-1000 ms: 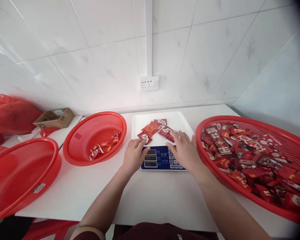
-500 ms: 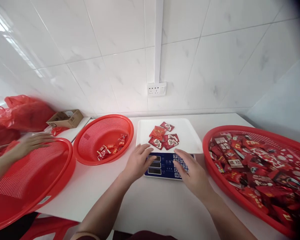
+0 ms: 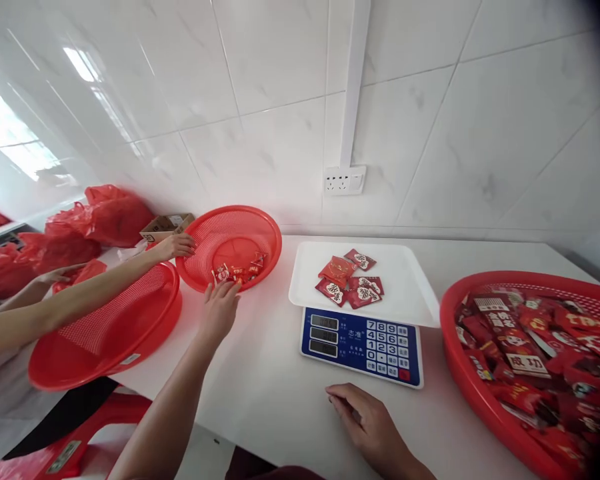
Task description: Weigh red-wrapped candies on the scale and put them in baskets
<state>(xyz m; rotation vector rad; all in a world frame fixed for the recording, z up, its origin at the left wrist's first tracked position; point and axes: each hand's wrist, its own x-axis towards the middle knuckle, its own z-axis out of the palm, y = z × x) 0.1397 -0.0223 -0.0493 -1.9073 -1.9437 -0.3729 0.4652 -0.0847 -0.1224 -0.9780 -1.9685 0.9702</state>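
My left hand is at the near rim of a red plastic basket, fingers hooked over the edge. Inside lie a few small red packets. My right hand rests on the white table below the scale, fingers curled in, with nothing seen in them. Between and beyond my hands stands a digital scale with a blue keypad panel. On its white tray lie several red packets, bunched together.
A large red basket full of red packets stands at the right. Another person's hand reaches to the middle basket's left rim, across another red basket. Red bags and a cardboard box sit at the back left.
My left hand has moved from the scale to the basket's rim. My right hand has drawn back onto the table and curled. The other person's hand has moved right to the same basket.
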